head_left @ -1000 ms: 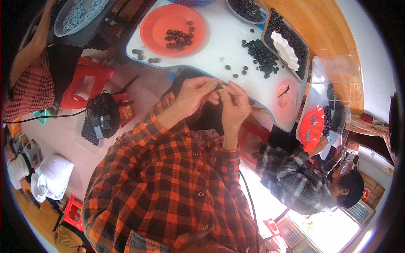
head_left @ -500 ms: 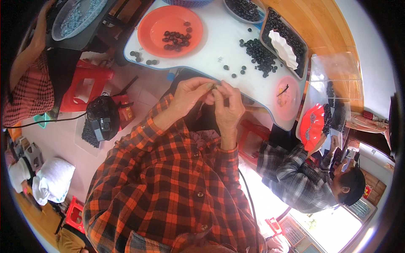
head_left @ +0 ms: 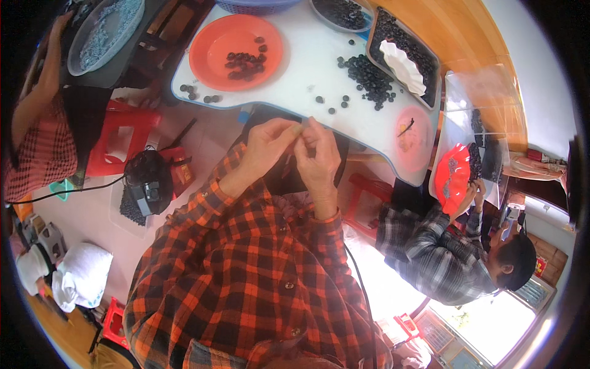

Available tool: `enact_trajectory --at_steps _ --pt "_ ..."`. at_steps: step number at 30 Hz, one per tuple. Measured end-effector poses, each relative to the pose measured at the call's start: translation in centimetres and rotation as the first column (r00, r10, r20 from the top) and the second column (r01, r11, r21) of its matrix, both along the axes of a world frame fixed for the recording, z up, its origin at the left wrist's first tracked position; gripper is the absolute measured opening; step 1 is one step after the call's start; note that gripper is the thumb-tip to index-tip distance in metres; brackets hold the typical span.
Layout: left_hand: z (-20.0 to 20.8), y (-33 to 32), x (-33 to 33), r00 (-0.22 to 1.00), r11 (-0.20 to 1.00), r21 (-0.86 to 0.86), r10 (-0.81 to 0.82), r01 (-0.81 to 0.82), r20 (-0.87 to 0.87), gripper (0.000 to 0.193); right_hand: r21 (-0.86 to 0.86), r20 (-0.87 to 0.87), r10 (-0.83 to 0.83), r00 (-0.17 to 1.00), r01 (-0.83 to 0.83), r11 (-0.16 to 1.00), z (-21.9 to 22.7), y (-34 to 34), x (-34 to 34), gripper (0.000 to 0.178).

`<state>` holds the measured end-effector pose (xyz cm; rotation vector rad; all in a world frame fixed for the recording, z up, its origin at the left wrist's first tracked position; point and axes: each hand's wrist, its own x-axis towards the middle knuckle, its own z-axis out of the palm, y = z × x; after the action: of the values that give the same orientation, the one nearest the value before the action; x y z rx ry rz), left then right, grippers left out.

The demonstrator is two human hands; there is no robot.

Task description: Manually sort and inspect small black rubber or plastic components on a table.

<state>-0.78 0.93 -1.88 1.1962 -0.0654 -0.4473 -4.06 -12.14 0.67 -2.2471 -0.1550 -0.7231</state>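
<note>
My left hand (head_left: 269, 146) and my right hand (head_left: 318, 158) meet just off the near edge of the white table (head_left: 301, 67). Thumb and fingers of both are pinched together, tip to tip. Whatever small thing sits between them is too hidden to name. Past my fingertips, a few loose black round pieces (head_left: 332, 111) lie on the tabletop. Beyond these is a larger heap of the same pieces (head_left: 369, 79). An orange basin (head_left: 200, 46) at the left holds several dark round pieces (head_left: 246, 66).
A tray of black pieces (head_left: 385, 24) with a white wavy dish (head_left: 402, 66) on it lies far right. Nearer stands a pink plate (head_left: 420, 157) holding a dark stick. At right, a co-worker in grey plaid (head_left: 424, 252) handles a red scalloped dish (head_left: 447, 187). Red stools flank me.
The view has shifted a little, so the table's things sit further left in the picture. My fingertips remain pinched together. The co-worker's hand at the red dish has moved.
</note>
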Motion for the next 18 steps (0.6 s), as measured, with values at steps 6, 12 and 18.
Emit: enact_trajectory --at_steps 6,12,18 --pt "-0.4 -0.1 0.0 0.999 1.0 0.01 0.016 -0.016 -0.044 0.021 -0.044 -0.013 -0.006 1.0 0.005 0.999 -0.2 0.2 -0.1 0.045" --pt "0.0 0.3 0.2 0.985 0.989 -0.146 -0.037 0.012 -0.171 0.021 -0.081 0.02 0.034 0.999 -0.032 0.996 -0.3 0.0 0.0 0.047" --pt "-1.7 0.8 0.8 0.981 0.977 -0.211 -0.051 0.011 -0.188 0.021 0.134 -0.061 0.01 0.998 -0.001 0.991 0.5 0.3 -0.5 0.043"
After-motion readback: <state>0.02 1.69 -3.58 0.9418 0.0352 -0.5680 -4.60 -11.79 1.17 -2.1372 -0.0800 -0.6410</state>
